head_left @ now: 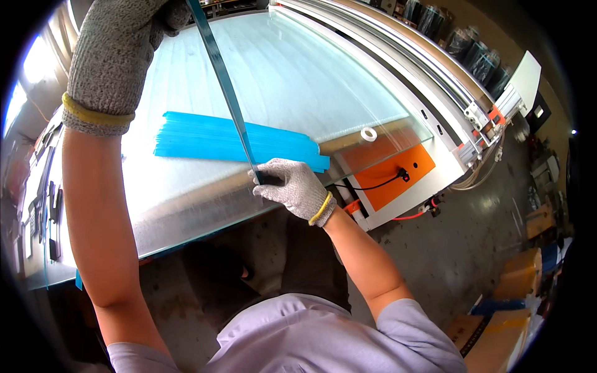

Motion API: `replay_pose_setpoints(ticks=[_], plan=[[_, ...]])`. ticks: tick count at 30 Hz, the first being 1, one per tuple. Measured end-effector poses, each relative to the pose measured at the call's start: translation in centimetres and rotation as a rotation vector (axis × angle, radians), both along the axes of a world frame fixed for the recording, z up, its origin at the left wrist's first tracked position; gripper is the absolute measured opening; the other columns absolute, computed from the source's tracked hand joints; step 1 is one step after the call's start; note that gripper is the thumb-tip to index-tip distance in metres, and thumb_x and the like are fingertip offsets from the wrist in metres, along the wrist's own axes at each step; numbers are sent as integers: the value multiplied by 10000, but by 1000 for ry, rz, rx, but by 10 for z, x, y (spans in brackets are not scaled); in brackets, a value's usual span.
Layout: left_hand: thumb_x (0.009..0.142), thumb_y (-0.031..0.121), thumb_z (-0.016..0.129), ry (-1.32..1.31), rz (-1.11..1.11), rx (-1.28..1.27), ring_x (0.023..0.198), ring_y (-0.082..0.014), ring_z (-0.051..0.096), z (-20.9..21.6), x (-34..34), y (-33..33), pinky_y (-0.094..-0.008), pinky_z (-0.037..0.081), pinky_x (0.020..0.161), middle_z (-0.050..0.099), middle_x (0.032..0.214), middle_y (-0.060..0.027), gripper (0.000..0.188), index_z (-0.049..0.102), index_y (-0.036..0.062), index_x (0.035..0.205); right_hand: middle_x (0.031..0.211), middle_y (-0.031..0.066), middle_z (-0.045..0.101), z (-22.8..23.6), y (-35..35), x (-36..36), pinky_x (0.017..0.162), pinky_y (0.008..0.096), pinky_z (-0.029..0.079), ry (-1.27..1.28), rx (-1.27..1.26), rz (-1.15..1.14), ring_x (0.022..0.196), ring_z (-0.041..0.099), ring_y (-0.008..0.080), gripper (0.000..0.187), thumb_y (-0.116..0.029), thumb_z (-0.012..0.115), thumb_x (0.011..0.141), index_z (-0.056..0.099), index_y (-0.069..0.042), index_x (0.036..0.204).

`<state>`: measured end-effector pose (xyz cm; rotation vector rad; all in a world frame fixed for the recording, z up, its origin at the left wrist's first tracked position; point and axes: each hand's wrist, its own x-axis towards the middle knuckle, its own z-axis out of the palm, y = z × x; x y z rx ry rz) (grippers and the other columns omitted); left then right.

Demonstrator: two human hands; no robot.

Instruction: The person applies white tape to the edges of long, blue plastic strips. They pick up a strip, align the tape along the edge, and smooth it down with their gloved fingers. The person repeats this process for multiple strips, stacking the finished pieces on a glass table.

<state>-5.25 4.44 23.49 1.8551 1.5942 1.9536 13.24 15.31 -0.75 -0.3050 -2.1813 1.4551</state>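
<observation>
A long, narrow, dark teal strip [225,87] slants between my two gloved hands, raised over a glass-topped table. My left hand [127,43], in a grey knit glove with a yellow cuff, is up at the top left; its fingers curl beside the strip's upper part, which runs out of the picture. Lower down, my right hand [283,181], in a matching glove, pinches the strip's bottom end between thumb and fingers. Behind the strip, a fanned pile of bright blue strips [230,140] lies on the large glass sheet [280,68].
A small white ring [369,134] rests near the glass's right corner. Beside it are an orange panel [398,174] with a black cable and a machine with metal rails [398,59]. Dark thin pieces [53,217] lie at the left. Cardboard boxes [497,336] stand on the floor at right.
</observation>
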Motion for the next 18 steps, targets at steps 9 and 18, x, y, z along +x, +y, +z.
replay_pose_setpoints(ticks=[9, 18], plan=[[1020, 322, 633, 159, 189, 85, 1104, -176, 706, 10, -32, 7, -264, 600, 886, 742, 1135, -115, 466, 576, 47, 1392, 1003, 130, 742, 3, -2, -3, 828, 314, 574, -5, 37, -13, 889, 718, 201, 325, -144, 821, 850, 744, 7, 1126], [945, 209, 697, 58, 195, 285, 636, -46, 550, 11, 16, 8, -172, 405, 539, 686, 828, -15, 476, 572, 127, 1397, 1005, 115, 737, 5, -2, -2, 844, 308, 565, -13, 53, -5, 920, 715, 194, 332, -135, 820, 848, 740, -6, 1143]])
